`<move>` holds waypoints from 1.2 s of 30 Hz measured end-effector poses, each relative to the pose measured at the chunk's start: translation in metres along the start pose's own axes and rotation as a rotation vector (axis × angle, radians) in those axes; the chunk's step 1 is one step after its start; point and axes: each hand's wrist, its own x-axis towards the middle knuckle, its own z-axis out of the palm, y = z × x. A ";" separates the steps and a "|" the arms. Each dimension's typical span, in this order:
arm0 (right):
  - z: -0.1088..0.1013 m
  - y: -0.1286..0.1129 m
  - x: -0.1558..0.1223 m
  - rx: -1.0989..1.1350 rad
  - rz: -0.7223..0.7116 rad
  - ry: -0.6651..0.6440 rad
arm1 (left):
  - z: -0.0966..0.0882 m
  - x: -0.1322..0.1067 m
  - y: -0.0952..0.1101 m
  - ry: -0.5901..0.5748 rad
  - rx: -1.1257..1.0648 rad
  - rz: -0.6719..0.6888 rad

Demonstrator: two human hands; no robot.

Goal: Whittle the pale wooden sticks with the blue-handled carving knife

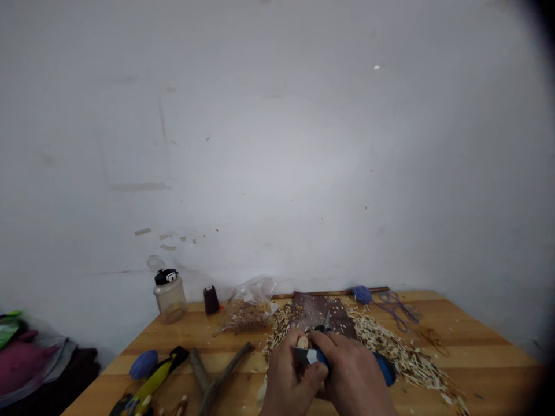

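Note:
My left hand (286,375) is closed around a piece of wood (302,342), whose pale cut end shows above the fingers. My right hand (353,370) grips a knife (385,370) with a blue handle; its flat grey blade lies close against the wood. The left thumb rests by the base of the blade. Just beyond the hands a second pointed blade (327,318) shows over a dark brown sheet (310,309); its lower part is hidden. Wood shavings (390,341) are heaped around both hands, mostly to the right.
Left on the wooden table (243,375) lie a forked branch (210,384), a yellow-green tool (154,381) and a blue yarn ball (144,365). Along the wall stand a clear jar (170,300), a dark thread spool (211,300), a bag of shavings (247,309) and purple-blue yarn (362,294).

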 end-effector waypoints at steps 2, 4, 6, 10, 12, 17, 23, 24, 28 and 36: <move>-0.001 -0.003 -0.001 -0.019 0.007 0.030 | 0.000 0.000 0.000 -0.005 0.002 0.014; -0.001 -0.004 -0.002 -0.032 0.001 0.054 | -0.001 0.001 0.001 -0.004 0.004 0.014; -0.001 -0.003 -0.002 -0.047 -0.006 0.075 | -0.001 0.001 0.002 0.001 0.004 0.011; 0.004 0.000 -0.003 -0.084 -0.042 0.123 | -0.002 0.001 0.006 0.004 0.048 0.015; 0.006 0.002 -0.003 -0.107 -0.061 0.153 | -0.002 0.001 0.008 0.013 0.107 0.012; 0.006 0.004 -0.004 -0.144 -0.081 0.176 | -0.005 0.001 0.013 0.051 0.287 0.058; 0.006 0.005 -0.004 -0.143 -0.060 0.161 | -0.007 0.002 0.017 0.094 0.421 0.119; 0.007 0.005 -0.003 -0.139 -0.059 0.155 | -0.006 0.002 0.017 0.105 0.439 0.127; 0.007 0.005 -0.002 -0.148 -0.048 0.143 | -0.004 -0.001 0.015 0.158 0.515 0.150; 0.008 0.004 -0.003 -0.194 -0.010 0.139 | -0.003 -0.003 0.009 0.232 0.668 0.236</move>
